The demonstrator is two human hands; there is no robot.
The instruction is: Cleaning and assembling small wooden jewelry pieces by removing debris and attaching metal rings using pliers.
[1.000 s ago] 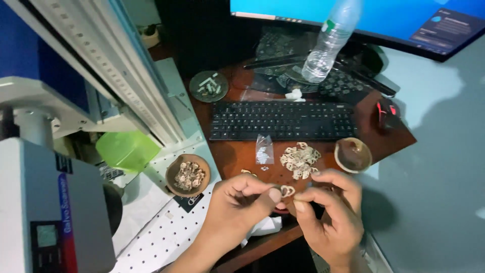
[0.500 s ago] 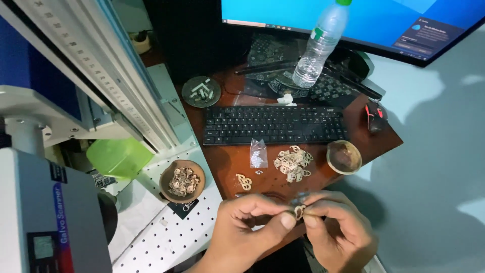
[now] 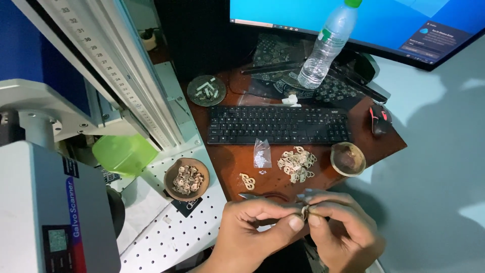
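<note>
A grey machine (image 3: 55,212) with a slanted ruled column (image 3: 116,76) is seen at the far left, a green box (image 3: 124,153) just beside its base. On the white perforated plate (image 3: 172,237) a brown bowl (image 3: 187,179) is set, filled with small pale pieces. Further back a round dish (image 3: 206,90) of scraps is placed near the black keyboard (image 3: 279,125).

Left hand (image 3: 257,227) — fingers curled, thumb and forefinger pinched onto a small pale ring (image 3: 305,211). The ring is held low over the near edge of the brown table (image 3: 227,156), between both hands. Right hand (image 3: 343,227) — closed in the same way, fingertips pressed on the ring from the other side.

Beyond the hands a small clear bag (image 3: 261,153), a pile of pale rings (image 3: 296,164) and an empty brown bowl (image 3: 347,158) are laid out in a row. A plastic bottle (image 3: 326,48) and a mouse (image 3: 380,117) are seen behind.
</note>
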